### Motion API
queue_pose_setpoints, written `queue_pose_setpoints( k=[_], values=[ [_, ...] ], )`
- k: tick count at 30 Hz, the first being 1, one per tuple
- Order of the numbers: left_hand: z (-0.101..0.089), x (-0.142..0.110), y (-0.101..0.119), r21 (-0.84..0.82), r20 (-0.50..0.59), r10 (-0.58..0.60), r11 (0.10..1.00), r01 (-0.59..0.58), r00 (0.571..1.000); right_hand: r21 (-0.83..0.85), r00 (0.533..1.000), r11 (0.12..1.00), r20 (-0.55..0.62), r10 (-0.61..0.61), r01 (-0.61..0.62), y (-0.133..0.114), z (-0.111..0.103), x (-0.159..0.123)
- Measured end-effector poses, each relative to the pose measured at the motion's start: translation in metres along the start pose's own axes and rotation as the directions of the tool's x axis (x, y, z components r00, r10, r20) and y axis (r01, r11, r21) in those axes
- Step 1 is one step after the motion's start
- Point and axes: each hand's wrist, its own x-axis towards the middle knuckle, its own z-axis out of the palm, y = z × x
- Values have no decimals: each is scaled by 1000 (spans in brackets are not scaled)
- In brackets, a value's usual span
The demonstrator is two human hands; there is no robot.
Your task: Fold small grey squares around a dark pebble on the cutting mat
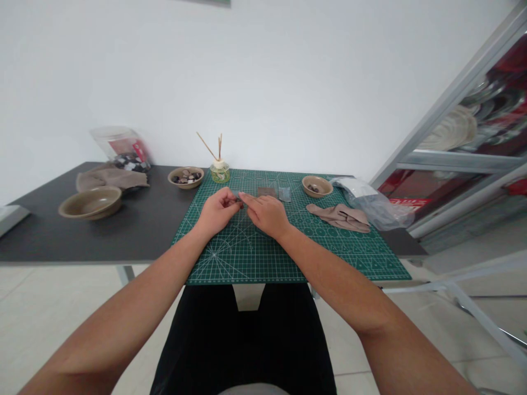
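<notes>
My left hand (219, 211) is closed in a pinch just above the green cutting mat (329, 258). A small dark piece (239, 202), too small to name, shows at its fingertips. My right hand (267, 214) meets it there, index finger stretched toward the left fingertips and the other fingers curled. What the right fingers grip is hidden. Just beyond my hands lie a brown flat square (267, 191) and a small clear plastic packet (285, 194). To the right, a small bowl (317, 181) holds a few dark stones (313, 188).
A bowl of mixed stones (186, 176) and a reed diffuser (220, 170) stand back left. Farther left are a larger bowl (90, 203), a brown cloth (111, 177) and a clear jar (123, 148). Another cloth (341, 216) and a plastic bag (374, 203) lie right.
</notes>
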Motion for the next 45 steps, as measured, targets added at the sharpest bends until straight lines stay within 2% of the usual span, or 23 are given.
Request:
queue_pose_setpoints(
  k=[4,7,13,18,21,26,35,45],
  values=[
    [-1,2,-5,2,-13,-17,1000,17,1000,-8,999,999,1,34,-34,3,2,0],
    [0,4,-6,-71,9,-45,996,46,999,46,998,997,-18,59,-58,4,3,1],
    [2,5,-1,-197,43,-81,976,88,996,270,976,947,-78,202,-175,11,5,2],
    [3,6,-5,-219,89,-83,971,101,993,480,973,867,-104,206,-133,15,7,2],
    [2,6,-7,-187,108,-81,977,100,991,559,971,822,-114,210,-112,16,10,2],
    [1,7,-10,-45,43,-36,998,38,998,671,967,737,-122,224,-87,19,13,3],
    [1,7,-9,-29,145,-102,994,107,984,738,964,657,-38,265,-151,21,15,5],
    [-1,6,-15,21,186,-138,990,136,973,774,956,592,55,289,-223,23,14,7]
  ],
)
